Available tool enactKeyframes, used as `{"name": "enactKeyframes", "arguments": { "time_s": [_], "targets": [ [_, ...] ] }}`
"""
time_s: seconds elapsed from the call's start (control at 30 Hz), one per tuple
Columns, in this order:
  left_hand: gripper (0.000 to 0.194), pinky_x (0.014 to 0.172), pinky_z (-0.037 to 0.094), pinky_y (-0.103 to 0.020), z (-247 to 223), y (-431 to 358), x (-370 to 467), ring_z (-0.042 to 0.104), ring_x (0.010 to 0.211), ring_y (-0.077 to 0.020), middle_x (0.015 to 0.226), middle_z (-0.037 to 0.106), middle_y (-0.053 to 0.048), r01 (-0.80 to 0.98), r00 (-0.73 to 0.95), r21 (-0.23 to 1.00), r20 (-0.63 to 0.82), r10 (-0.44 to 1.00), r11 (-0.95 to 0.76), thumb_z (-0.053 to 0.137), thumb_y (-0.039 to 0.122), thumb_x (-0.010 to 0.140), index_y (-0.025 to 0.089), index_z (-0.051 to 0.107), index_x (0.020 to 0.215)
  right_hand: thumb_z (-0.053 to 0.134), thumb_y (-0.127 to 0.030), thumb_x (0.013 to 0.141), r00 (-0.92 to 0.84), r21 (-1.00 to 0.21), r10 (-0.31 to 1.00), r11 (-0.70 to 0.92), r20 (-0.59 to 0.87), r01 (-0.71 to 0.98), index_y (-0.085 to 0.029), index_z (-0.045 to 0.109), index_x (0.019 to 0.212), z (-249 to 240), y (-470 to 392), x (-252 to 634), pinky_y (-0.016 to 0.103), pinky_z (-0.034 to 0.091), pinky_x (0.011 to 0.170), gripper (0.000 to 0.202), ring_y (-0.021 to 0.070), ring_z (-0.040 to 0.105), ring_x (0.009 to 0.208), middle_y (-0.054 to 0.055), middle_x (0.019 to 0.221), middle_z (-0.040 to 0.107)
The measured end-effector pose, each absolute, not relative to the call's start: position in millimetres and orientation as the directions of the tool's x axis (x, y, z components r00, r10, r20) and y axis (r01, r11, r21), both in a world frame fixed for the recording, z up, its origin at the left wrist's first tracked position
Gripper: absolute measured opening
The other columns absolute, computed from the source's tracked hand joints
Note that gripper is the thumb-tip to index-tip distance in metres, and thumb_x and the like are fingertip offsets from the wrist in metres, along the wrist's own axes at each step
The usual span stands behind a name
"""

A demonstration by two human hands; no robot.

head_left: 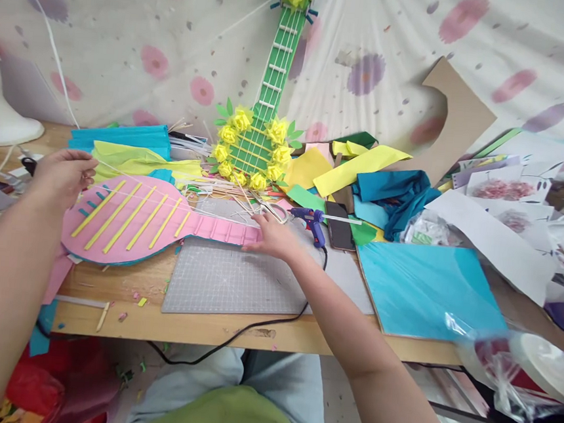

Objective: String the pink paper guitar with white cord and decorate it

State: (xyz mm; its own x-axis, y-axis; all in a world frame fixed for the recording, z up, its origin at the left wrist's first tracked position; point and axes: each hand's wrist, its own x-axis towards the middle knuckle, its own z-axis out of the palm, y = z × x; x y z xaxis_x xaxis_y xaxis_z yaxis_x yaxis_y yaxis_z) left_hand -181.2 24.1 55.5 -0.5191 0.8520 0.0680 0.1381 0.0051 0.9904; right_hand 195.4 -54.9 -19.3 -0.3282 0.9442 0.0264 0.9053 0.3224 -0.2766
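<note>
Thin white string (212, 218) was pinched in the left hand (70, 176), left of the grey gridded cutting mat (236, 286). The flat pink guitar shape with yellow strips (123, 224) lay left of the mat, its neck reaching over it. That neck's end was touched by the right hand (274, 237); whether string was gripped there could not be told. Slackening could be caused by a slipped pinch; the blue-purple glue gun (313, 224), upper right on the mat, could be dragged by its snagged black cord (246, 331).
</note>
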Motion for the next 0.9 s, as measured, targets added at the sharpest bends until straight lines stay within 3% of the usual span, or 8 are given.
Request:
{"name": "enactKeyframes", "arguments": {
  "time_s": [0.17,0.33,0.53,0.67,0.73,0.9],
  "targets": [
    [0.023,0.040,0.030,-0.017,53,23,-176,0.038,0.043,-0.0061,0.048,0.044,0.006,0.117,-0.538,0.992,0.017,0.843,0.055,0.066,0.003,0.058,0.014,0.046,0.063,0.066,-0.050,0.065,-0.358,-0.172,0.933,0.347,-0.039,0.922,-0.021,0.044,0.124,-22,-54,182,0.033,0.045,0.079,0.069,0.0253,0.055,0.105,0.011,0.121,0.054],
    [0.017,0.045,0.035,-0.017,56,17,-177,0.042,0.046,-0.0059,0.052,0.047,0.004,0.124,-0.304,0.982,-0.097,0.948,0.140,0.059,0.000,0.061,0.013,0.050,0.066,0.069,-0.042,0.063,-0.299,-0.158,0.945,0.278,-0.130,0.947,-0.020,0.044,0.122,-15,-58,207,0.032,0.046,0.075,0.068,0.0267,0.059,0.101,0.010,0.118,0.058],
    [0.019,0.052,0.044,-0.020,51,14,-170,0.052,0.052,-0.0087,0.057,0.055,0.001,0.218,-0.130,0.948,-0.207,0.970,0.231,0.056,-0.006,0.063,0.012,0.056,0.068,0.071,-0.038,0.063,-0.230,-0.120,0.953,0.209,-0.199,0.971,-0.019,0.045,0.123,-14,-69,245,0.035,0.045,0.076,0.068,0.0297,0.057,0.102,0.013,0.120,0.057],
    [0.015,0.045,0.040,-0.017,44,18,-164,0.047,0.046,-0.0075,0.052,0.054,0.002,0.359,-0.137,0.904,-0.194,0.971,0.231,0.061,-0.002,0.063,0.012,0.058,0.066,0.066,-0.055,0.065,-0.239,-0.223,0.964,0.209,-0.116,0.952,-0.021,0.042,0.127,-16,-71,250,0.034,0.044,0.076,0.074,0.0294,0.053,0.107,0.015,0.130,0.047],
    [0.012,0.042,0.038,-0.016,42,19,-161,0.046,0.044,-0.0079,0.052,0.054,0.002,0.447,-0.134,0.860,-0.205,0.969,0.244,0.063,0.001,0.064,0.012,0.059,0.067,0.058,-0.059,0.071,-0.212,-0.293,0.977,0.192,-0.038,0.937,-0.021,0.046,0.123,-16,-71,249,0.032,0.044,0.075,0.065,0.0266,0.054,0.104,0.014,0.127,0.049],
    [0.012,0.040,0.036,-0.017,32,19,-160,0.049,0.043,-0.0100,0.050,0.057,0.002,0.574,-0.171,0.774,-0.207,0.963,0.268,0.065,0.003,0.062,0.012,0.058,0.065,0.050,-0.042,0.084,-0.044,-0.412,0.993,0.086,0.112,0.907,-0.019,0.056,0.104,-19,-69,242,0.027,0.040,0.070,0.031,0.0185,0.057,0.087,0.008,0.101,0.060]
  ]
}}
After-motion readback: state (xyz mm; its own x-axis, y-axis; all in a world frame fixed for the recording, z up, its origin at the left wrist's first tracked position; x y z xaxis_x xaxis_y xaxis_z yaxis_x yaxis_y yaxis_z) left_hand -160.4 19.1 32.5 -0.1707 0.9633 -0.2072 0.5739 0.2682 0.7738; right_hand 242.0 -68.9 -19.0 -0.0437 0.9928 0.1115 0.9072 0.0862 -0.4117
